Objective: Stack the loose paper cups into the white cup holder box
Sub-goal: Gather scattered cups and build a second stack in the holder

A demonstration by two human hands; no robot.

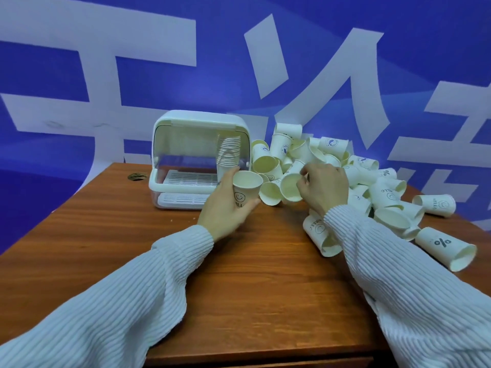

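Note:
The white cup holder box (170, 179) stands open at the back of the table, with a stack of nested cups (228, 152) upright inside its right part. My left hand (225, 208) holds an upright paper cup with a smiley face (245, 191) just in front of the box. My right hand (324, 189) grips the rim of another paper cup (291, 188) lying on its side at the edge of the pile. A large pile of loose paper cups (358, 176) spreads over the right half of the table.
The wooden table (239, 274) carries a round cable hole (136, 176) left of the box. Single cups lie apart at the right: one marked with a percent sign (446, 248) and one smiley cup (435, 205). A blue wall with white shapes stands behind.

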